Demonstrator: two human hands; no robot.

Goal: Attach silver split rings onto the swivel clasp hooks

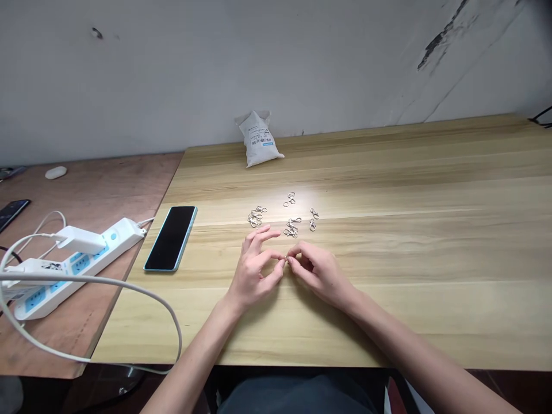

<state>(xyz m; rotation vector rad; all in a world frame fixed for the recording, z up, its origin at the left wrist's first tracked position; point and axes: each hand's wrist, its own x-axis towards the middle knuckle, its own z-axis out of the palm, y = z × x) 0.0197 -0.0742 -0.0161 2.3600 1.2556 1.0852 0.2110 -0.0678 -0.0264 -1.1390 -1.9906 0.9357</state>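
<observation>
My left hand (253, 269) and my right hand (322, 271) meet over the light wooden table, thumb and forefinger pinched on each. Between the fingertips is a small metal piece (286, 258), mostly hidden and too small to make out as ring or clasp. Just beyond the hands lie silvery swivel clasps (291, 230) in a small cluster. A pile of clasps with rings (255, 217) sits to the left of it, and two separate clasps (313, 224) lie to the right. Farther back are a few split rings (292, 198).
A white plastic package (259, 141) stands near the wall. On the left lies a phone (171, 238) with a blue edge. A power strip (92, 261) with plugs rests on the reddish table, and its white cable (150, 296) loops toward my left forearm.
</observation>
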